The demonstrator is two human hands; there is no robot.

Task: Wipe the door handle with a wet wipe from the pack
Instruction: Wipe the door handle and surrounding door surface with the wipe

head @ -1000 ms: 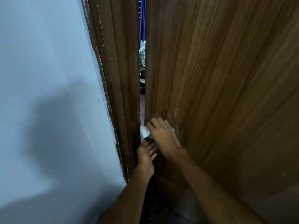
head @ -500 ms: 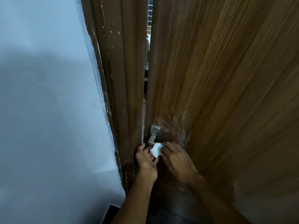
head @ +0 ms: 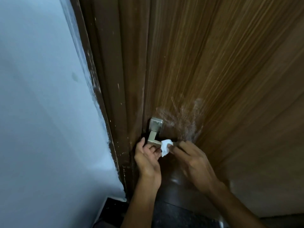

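A square metal door handle [head: 153,134] sticks out of the brown wooden door [head: 222,71] near its left edge. My right hand [head: 193,159] pinches a crumpled white wet wipe [head: 165,146] and presses it on the handle's lever, hiding the lever's right part. My left hand [head: 147,157] is just below the handle, palm up, fingers curled under the lever's left end; whether they grip it is unclear. The wipe pack is not in view.
The dark brown door frame [head: 115,96], scuffed with white marks, runs down the left of the door. A pale blue wall [head: 41,112] fills the left side. A whitish smear [head: 182,116] marks the door above the handle. Dark floor [head: 172,214] lies below.
The gap between door and frame has closed. My right hand with the wipe moved from over the handle's plate down onto the lever. My left hand stayed below the handle.
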